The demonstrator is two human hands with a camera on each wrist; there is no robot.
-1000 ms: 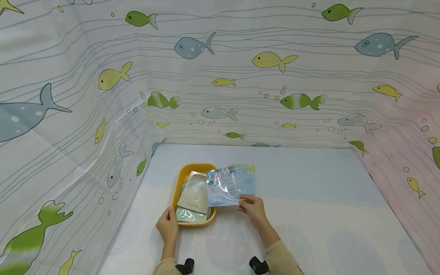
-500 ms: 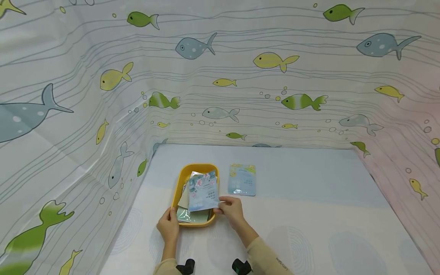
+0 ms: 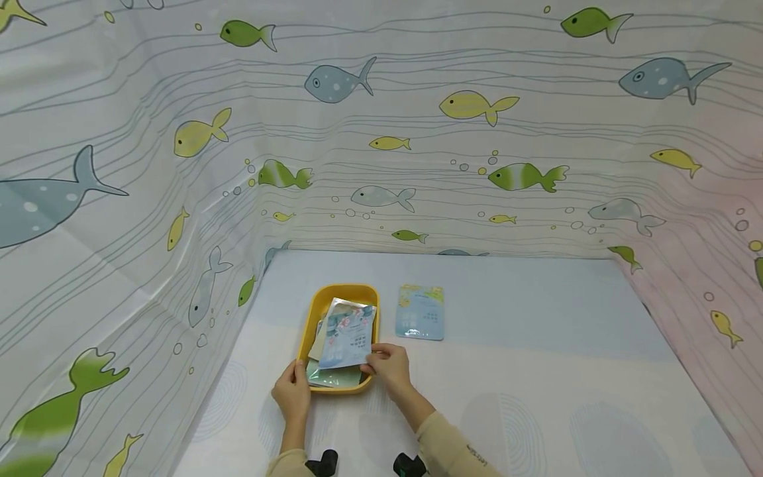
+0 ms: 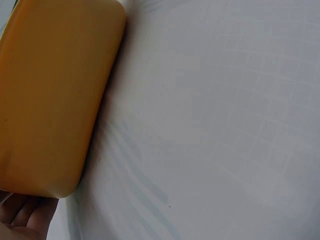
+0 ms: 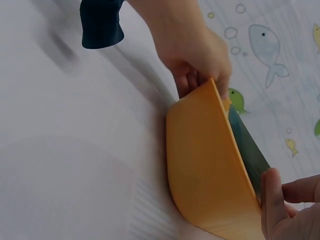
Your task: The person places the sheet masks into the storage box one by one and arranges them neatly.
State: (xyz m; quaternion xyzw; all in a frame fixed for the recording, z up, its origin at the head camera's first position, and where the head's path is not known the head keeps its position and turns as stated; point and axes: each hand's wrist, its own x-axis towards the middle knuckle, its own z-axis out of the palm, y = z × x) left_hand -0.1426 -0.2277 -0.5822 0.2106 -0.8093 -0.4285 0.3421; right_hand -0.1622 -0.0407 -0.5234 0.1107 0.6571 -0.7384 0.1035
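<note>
A yellow plastic tray [image 3: 348, 288] stands on the table, holding several flat sheet-mask packets. My left hand [image 3: 292, 392] grips its near-left rim; the right wrist view also shows that left hand [image 5: 197, 55] with fingers curled under the tray wall [image 5: 200, 160]. On top of the pile lies a light-blue floral mask packet [image 3: 348, 339], and my right hand [image 3: 389, 368] pinches its lower right corner at the tray's right rim. Beneath it a pale green packet [image 3: 334, 377] and a cream packet [image 3: 316, 347] partly show.
Right of the tray, a blue mask packet with a yellow top [image 3: 420, 313] lies flat on the white table [image 3: 524, 344]. A fish-print curtain [image 3: 429, 152] surrounds the table at the back and sides.
My right hand has brought the floral packet left from over the blue packet and lowered it onto the pile in the tray. My left hand has stayed at the rim.
</note>
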